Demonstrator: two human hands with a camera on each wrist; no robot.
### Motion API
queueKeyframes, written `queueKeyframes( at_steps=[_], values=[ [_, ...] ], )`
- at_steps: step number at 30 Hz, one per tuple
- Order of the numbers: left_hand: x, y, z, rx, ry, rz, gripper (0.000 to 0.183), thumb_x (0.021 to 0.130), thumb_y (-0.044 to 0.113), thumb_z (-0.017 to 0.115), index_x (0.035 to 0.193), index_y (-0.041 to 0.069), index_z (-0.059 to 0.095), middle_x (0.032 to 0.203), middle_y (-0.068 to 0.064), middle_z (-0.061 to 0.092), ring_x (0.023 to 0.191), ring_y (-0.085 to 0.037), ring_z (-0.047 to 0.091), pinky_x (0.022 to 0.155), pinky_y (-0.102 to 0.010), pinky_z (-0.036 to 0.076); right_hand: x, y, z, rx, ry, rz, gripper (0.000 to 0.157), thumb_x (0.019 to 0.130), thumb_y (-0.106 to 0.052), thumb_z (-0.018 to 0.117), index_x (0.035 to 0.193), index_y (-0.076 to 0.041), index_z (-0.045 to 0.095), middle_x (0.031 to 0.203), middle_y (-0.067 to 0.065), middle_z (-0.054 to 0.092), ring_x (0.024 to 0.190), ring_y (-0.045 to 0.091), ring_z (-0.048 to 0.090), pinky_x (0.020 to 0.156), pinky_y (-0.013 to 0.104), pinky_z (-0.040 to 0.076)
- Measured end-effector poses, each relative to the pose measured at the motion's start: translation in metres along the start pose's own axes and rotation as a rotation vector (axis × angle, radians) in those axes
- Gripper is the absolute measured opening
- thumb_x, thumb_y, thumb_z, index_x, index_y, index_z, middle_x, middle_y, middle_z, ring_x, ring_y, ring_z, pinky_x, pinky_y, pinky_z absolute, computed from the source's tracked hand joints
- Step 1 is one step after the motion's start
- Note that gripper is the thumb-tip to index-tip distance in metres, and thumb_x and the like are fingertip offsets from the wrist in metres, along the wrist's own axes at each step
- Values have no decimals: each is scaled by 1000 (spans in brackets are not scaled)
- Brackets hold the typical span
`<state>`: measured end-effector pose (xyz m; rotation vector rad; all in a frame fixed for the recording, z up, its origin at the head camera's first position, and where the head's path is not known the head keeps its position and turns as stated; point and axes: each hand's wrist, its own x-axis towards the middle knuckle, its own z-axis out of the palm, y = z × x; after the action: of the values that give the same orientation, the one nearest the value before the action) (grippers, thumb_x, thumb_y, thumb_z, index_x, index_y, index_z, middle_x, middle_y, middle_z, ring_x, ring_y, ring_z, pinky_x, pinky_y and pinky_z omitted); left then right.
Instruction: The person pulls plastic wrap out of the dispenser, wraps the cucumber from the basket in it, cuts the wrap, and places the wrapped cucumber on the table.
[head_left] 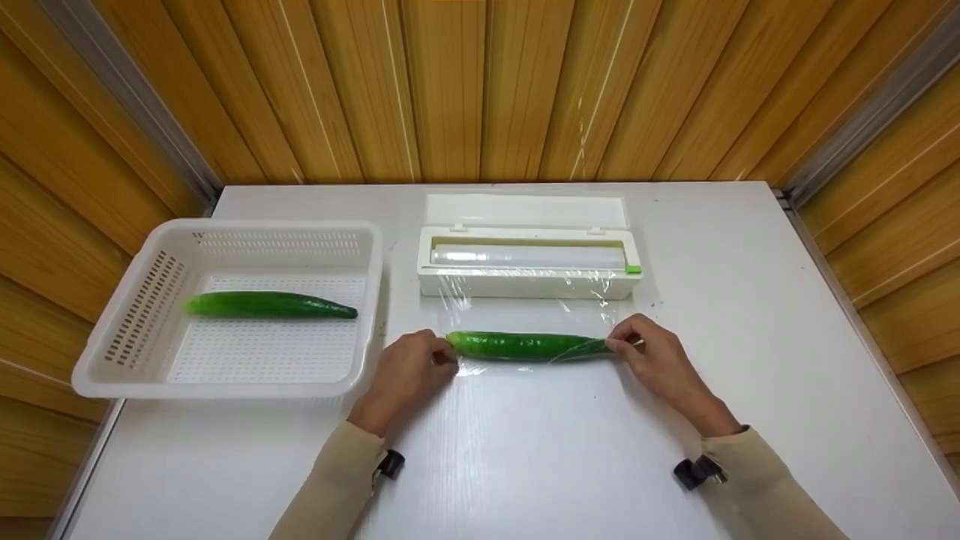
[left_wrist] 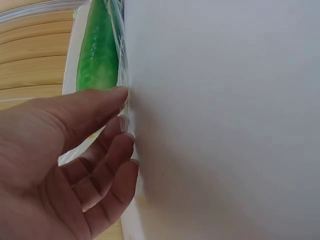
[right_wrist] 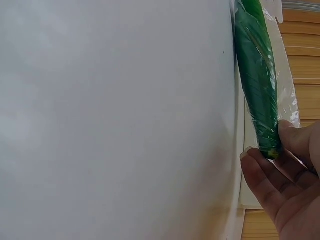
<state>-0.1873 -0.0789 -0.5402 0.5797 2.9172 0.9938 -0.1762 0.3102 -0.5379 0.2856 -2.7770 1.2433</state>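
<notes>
A green cucumber lies crosswise on the table, partly covered by clear plastic wrap. The wrap runs back from it to a roll in a white dispenser box. At the paler, blunt end, my left hand pinches the wrap between thumb and forefinger; the other fingers are loosely curled in the left wrist view. My right hand holds the narrow, dark end, its thumb on one side and fingers on the other, with wrap over the skin there.
To the left, a white perforated basket holds a second cucumber. The dispenser's lid lies folded back behind the box. Wooden panels stand along the table's far edge and sides.
</notes>
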Motion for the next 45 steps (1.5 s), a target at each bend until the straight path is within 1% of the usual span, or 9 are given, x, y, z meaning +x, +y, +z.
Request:
queueKeyframes(
  at_steps=[4,10,15,18,23,29,32,38,45],
  values=[
    [1,-2,-1,-10,-20,25,12,86,4,76,88,14,81,82,6,67,78,-15,65,73,-36,55,0,0,-1,0,-6,5,12,98,1,75,99,-8,66,100,2,69,96,21,65,80,25,56],
    [0,-3,-2,-47,-23,65,11,88,4,76,91,15,79,87,7,70,79,-12,66,72,-32,56,0,-1,-1,-10,-6,-4,11,98,0,75,99,-8,67,100,1,70,95,18,65,80,25,55],
    [-1,-3,0,-58,-45,93,2,91,19,81,93,18,82,87,12,67,80,-9,65,73,-31,54,0,0,-2,-27,2,-38,14,96,2,76,99,-9,67,96,-3,70,89,14,65,79,24,55],
    [0,-3,1,-56,-65,88,6,91,23,85,94,18,83,88,12,66,83,-10,66,75,-32,54,0,0,-2,-27,-2,-54,15,96,3,76,100,-9,67,96,-4,70,87,13,65,79,24,54],
    [0,-3,2,-40,-61,68,7,91,11,83,95,16,83,88,9,68,84,-13,67,76,-33,55,0,2,-2,-26,-8,-50,15,96,2,76,100,-9,67,97,-2,69,89,15,64,79,25,54],
    [1,-4,1,-32,-68,88,9,91,7,83,95,14,83,88,6,70,84,-13,67,76,-32,56,-1,5,-2,-1,-8,-39,13,96,1,77,102,-8,70,100,-1,70,89,19,67,77,23,55],
    [1,-5,0,-26,-72,95,8,91,7,83,94,14,83,88,6,71,83,-13,67,75,-32,56,-1,7,-2,16,-3,-65,13,95,0,78,102,-10,74,100,-3,71,90,17,67,78,21,54],
    [2,-6,0,-14,-76,94,7,93,7,80,92,14,82,85,7,68,79,-12,62,72,-31,54,0,10,-3,34,18,-158,16,92,2,80,100,-13,78,99,-5,71,92,13,66,78,16,53],
    [0,-10,-3,-24,-64,117,10,93,5,74,91,14,78,84,8,65,77,-11,60,70,-30,53,2,11,-5,39,10,-153,17,91,4,80,97,-12,79,98,-3,72,91,11,67,77,16,53]
  ],
)
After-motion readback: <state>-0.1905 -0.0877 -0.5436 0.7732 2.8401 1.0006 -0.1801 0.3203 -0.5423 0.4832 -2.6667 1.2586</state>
